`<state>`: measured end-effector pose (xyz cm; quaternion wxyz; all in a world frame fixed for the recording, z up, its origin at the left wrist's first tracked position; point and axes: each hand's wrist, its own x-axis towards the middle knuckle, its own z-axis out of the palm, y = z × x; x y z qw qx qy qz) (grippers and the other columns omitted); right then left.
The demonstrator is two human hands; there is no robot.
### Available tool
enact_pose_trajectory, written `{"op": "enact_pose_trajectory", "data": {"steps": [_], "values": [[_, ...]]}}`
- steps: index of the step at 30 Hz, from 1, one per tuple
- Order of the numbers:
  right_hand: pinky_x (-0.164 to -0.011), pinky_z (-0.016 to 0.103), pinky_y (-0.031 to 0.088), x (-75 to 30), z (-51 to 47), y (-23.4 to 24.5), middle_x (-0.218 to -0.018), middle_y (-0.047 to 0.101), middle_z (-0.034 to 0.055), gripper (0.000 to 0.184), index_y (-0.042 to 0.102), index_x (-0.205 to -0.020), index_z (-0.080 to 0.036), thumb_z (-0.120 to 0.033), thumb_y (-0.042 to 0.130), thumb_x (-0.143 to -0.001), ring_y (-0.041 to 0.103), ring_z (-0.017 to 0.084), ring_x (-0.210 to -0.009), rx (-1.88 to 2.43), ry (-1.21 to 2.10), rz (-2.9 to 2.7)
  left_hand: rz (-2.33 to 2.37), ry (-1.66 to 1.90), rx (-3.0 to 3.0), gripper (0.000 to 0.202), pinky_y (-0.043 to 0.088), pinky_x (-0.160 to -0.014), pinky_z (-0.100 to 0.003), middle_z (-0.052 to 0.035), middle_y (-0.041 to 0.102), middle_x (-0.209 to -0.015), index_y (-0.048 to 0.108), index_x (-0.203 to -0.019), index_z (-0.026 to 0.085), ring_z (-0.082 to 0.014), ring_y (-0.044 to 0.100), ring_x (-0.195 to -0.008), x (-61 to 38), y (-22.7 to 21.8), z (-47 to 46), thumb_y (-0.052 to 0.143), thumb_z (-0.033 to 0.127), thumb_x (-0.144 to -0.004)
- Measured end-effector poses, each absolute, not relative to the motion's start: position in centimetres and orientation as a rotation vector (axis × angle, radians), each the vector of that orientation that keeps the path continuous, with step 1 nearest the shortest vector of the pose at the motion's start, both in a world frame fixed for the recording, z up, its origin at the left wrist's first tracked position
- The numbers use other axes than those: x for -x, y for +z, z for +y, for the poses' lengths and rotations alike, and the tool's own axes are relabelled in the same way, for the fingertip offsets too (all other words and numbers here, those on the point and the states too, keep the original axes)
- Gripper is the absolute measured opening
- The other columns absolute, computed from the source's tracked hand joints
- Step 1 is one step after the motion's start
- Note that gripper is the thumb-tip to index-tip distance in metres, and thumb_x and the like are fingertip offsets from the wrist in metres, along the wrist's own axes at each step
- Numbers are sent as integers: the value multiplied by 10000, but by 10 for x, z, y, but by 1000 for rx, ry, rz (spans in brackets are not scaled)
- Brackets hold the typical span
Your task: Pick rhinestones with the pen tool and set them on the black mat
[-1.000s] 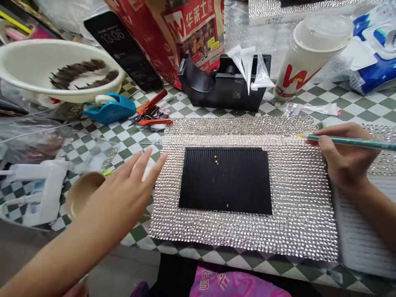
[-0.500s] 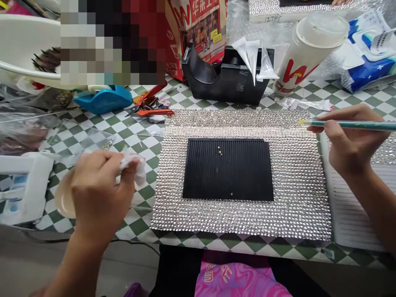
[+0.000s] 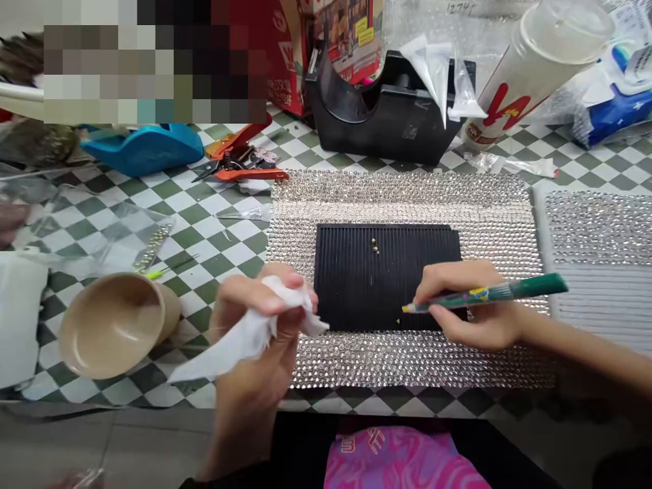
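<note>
My right hand (image 3: pixel 468 305) is shut on a green wax-tipped pencil (image 3: pixel 483 295), whose yellow tip sits low over the lower right of a black ribbed mat (image 3: pixel 387 272). A tiny gold speck (image 3: pixel 398 320) lies just below that tip. Higher on the mat are a few small gold beads (image 3: pixel 375 246). My left hand (image 3: pixel 255 353) pinches a crumpled white tissue (image 3: pixel 249 336) at the mat's lower left corner. The mat rests on a silver rhinestone mesh sheet (image 3: pixel 407 204), partly hidden by both hands.
A tan cup (image 3: pixel 115 326) lies on its side on the checkered tablecloth (image 3: pixel 214 238) at left. Behind the sheet are orange scissors (image 3: pixel 244 166), a blue tape dispenser (image 3: pixel 145 149), a black tape dispenser (image 3: pixel 387 112) and a paper cup (image 3: pixel 530 75). Another rhinestone sheet (image 3: pixel 598 227) lies right.
My left hand has moved right from the tan cup, with the tissue more spread out. My right hand has moved left from the sheet's edge, bringing the pencil tip over the mat.
</note>
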<state>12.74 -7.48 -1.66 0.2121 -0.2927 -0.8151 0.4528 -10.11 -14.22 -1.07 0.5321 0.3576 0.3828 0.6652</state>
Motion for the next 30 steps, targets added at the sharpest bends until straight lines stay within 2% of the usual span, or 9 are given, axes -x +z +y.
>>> {"op": "enact_pose_trajectory", "data": {"steps": [4, 7, 9, 12, 14, 17, 19, 22, 30], "values": [[-500, 168, 368, -124, -80, -26, -630, 599, -14, 118, 567, -741, -156, -102, 485, -676, 477, 36, -547, 684, 1282, -2318, 691, 1552, -551, 159, 350, -382, -64, 1, 476, -897, 522, -779, 168, -34, 472, -615, 85, -10, -149, 583, 21, -767], [-506, 175, 359, -123, -81, -30, -615, 588, -10, 113, 559, -747, -154, -105, 483, -680, 457, 41, -544, 643, 1258, -2334, 644, 1619, -441, 178, 205, -299, -81, -6, 431, -878, 460, -741, 135, -25, 398, -563, 79, -10, -150, 524, -27, -773], [-504, 178, 352, -122, -81, -32, -605, 576, -9, 98, 555, -743, -154, -109, 490, -685, 442, 43, -537, 633, 1219, -2340, 679, 1611, -413, 179, 205, -307, -92, -10, 407, -877, 438, -732, 136, -34, 373, -567, 78, -10, -150, 488, -28, -784], [-508, 182, 353, -122, -82, -33, -603, 572, -7, 88, 554, -739, -155, -113, 498, -686, 434, 46, -538, 624, 1186, -2349, 770, 1534, -397, 149, 362, -421, -104, -12, 383, -925, 455, -790, 157, -58, 382, -633, 80, -9, -151, 511, 20, -780], [-508, 182, 356, -121, -82, -33, -599, 573, -5, 91, 555, -741, -154, -110, 497, -687, 434, 48, -537, 615, 1187, -2347, 825, 1494, -438, 123, 437, -523, -150, -16, 366, -951, 483, -834, 169, -76, 381, -683, 83, -8, -152, 593, 166, -779], [-513, 182, 365, -122, -82, -33, -607, 583, 1, 93, 559, -747, -152, -110, 497, -693, 447, 50, -543, 615, 1190, -2345, 815, 1440, -490, 280, 448, -562, -195, -28, 359, -939, 514, -821, 163, -96, 369, -699, 86, -9, -152, 617, 417, -761], [-515, 183, 369, -122, -81, -33, -609, 583, 3, 90, 558, -747, -153, -112, 496, -696, 452, 52, -547, 616, 1193, -2347, 793, 1413, -438, 222, 436, -549, -192, -30, 373, -912, 510, -779, 159, -96, 376, -683, 86, -11, -151, 555, 375, -808], [-511, 185, 364, -122, -80, -33, -602, 575, 3, 103, 551, -744, -154, -99, 483, -690, 444, 54, -547, 612, 1185, -2334, 794, 1419, -299, 43, 427, -535, -156, -26, 400, -896, 506, -809, 159, -76, 402, -664, 84, -14, -149, 467, 156, -827], [-534, 187, 369, -121, -80, -33, -621, 557, 1, 97, 543, -759, -156, -108, 477, -706, 439, 51, -568, 544, 1219, -2353, 751, 1370, -130, 150, 458, -563, -153, -24, 417, -920, 500, -888, 149, -66, 446, -691, 83, -15, -147, 470, 67, -767]]}}
